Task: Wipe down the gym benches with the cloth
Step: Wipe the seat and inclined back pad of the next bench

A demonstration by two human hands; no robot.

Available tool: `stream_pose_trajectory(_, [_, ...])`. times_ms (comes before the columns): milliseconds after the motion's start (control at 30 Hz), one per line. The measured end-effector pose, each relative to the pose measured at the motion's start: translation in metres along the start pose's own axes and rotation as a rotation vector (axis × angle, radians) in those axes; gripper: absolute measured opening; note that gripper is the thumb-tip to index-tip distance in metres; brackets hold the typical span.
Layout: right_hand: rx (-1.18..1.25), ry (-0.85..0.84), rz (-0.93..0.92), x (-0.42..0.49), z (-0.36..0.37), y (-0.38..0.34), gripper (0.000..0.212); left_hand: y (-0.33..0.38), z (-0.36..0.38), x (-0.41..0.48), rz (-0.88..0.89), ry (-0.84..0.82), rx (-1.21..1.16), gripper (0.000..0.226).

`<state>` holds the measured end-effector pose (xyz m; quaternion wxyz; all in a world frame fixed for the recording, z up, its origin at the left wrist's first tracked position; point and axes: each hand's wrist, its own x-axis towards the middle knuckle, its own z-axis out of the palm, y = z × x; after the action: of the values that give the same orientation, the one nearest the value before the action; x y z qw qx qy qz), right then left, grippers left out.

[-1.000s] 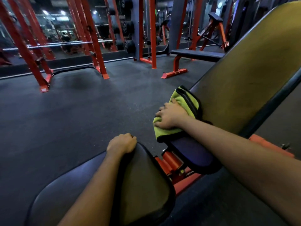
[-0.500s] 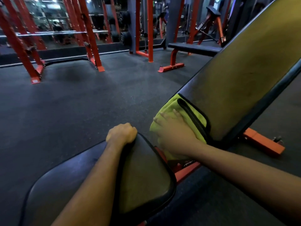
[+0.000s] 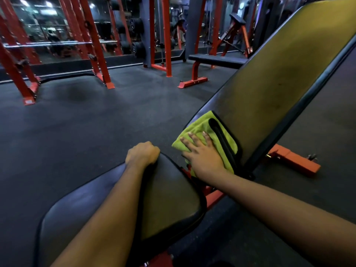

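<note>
An adjustable gym bench fills the lower right: a black seat pad (image 3: 169,199) in front of me and a raised backrest pad (image 3: 279,79) slanting up to the right. A green cloth with a black edge (image 3: 204,128) is draped over the backrest's lower left end. My right hand (image 3: 202,155) presses flat on the cloth with straight, spread fingers. My left hand (image 3: 142,153) grips the far edge of the seat pad, fingers curled over it.
The bench's orange frame foot (image 3: 296,160) sticks out on the right. A flat bench on orange legs (image 3: 215,61) stands behind. Red rack uprights (image 3: 96,54) and a barbell (image 3: 57,43) line the back left. Dark rubber floor (image 3: 96,122) spreads to the left.
My right hand has slid the cloth down the backrest's lower end toward the hinge, and now lies flatter on it. My left hand has kept its grip on the seat.
</note>
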<state>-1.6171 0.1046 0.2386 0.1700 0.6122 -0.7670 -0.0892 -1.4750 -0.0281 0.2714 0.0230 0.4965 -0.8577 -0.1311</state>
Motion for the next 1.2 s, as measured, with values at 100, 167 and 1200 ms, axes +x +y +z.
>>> stream_pose_trajectory(100, [0.038, 0.103, 0.068, -0.035, 0.007, 0.001, 0.037, -0.001, -0.002, -0.002, 0.019, -0.008, -0.004, 0.041])
stream_pose_trajectory(167, [0.054, 0.226, 0.144, -0.057, 0.008, 0.001, 0.038, -0.002, -0.002, -0.003, 0.037, -0.009, -0.013, 0.040])
stream_pose_trajectory(1200, [0.206, 0.328, 0.851, -0.034, -0.032, 0.053, 0.039, -0.003, -0.002, -0.004, 0.066, -0.011, -0.039, 0.037])
